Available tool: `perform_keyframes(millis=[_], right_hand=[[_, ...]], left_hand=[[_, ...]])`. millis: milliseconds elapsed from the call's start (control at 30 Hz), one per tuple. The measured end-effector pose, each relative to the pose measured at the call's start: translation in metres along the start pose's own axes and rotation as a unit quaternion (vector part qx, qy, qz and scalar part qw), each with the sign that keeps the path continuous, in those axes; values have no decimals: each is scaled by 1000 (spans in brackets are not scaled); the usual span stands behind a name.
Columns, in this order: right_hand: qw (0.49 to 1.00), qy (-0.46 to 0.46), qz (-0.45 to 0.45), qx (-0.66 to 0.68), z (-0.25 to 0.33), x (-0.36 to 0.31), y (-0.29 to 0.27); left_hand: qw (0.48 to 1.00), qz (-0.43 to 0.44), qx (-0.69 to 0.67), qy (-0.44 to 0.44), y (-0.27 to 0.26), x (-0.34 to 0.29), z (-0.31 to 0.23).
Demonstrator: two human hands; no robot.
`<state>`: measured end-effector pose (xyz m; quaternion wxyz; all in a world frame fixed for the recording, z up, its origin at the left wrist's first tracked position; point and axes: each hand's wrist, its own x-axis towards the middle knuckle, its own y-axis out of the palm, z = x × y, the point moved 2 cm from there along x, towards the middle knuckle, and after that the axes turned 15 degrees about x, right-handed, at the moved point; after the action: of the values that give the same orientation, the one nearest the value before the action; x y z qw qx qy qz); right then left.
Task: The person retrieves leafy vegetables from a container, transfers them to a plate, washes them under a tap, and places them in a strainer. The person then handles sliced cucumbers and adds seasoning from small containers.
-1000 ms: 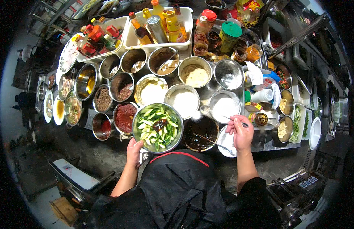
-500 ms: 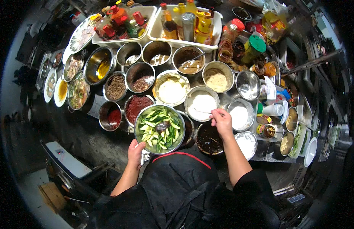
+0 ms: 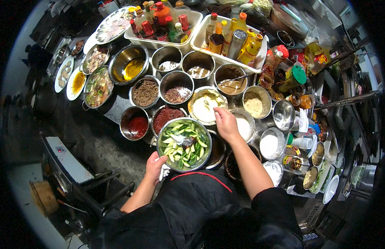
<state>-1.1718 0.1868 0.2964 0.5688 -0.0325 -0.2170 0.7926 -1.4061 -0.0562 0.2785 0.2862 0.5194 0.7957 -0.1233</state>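
My left hand point(image 3: 154, 168) grips the rim of a steel bowl point(image 3: 160, 154), with a white cloth point(image 3: 164, 172) bunched under the thumb. Sliced green cucumber point(image 3: 174, 152) fills the bowl, with a dark lump point(image 3: 187, 142) in the middle and white grains point(image 3: 179, 137) on top. Over a tub of creamy white powder point(image 3: 200, 111), my right hand point(image 3: 226, 124) is closed in a pinch. A small spoon point(image 3: 207, 102) appears to reach from its fingers into that tub; most of the handle is hidden. Beside the hand stands a tub of white grains point(image 3: 243, 124).
Steel pots of red paste point(image 3: 136, 126), brown mince point(image 3: 145, 92) and brown sauce point(image 3: 232, 86) crowd the counter. Behind them, white bins point(image 3: 192, 23) hold bottles. Plates of food point(image 3: 76, 83) line the far left. Jars point(image 3: 295, 76) and small bowls stand at right.
My right hand has moved left and away from me, from the white grains to the creamy powder. White grains now lie on the cucumber. My left hand keeps its hold on the bowl.
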Motion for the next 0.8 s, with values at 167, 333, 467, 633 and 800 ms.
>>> perform_keyframes(millis=[167,333,467,633,800], right_hand=[[974,179,13,135,-33,6,18],[871,340,-69,347,-20,6,-14],[848,285,-65,441,18,-7,-56],[887,211,-149,382,33,-27,-101],[872,168,-349,300,11,-37,-150]], left_hand=[[999,-11,-45,7,-14,-2,1],[998,-52,-35,0,-20,0,0],[998,-58,-25,12,-16,8,-9],[999,-32,-5,19,4,17,-20],[998,32,-54,28,23,22,-24]])
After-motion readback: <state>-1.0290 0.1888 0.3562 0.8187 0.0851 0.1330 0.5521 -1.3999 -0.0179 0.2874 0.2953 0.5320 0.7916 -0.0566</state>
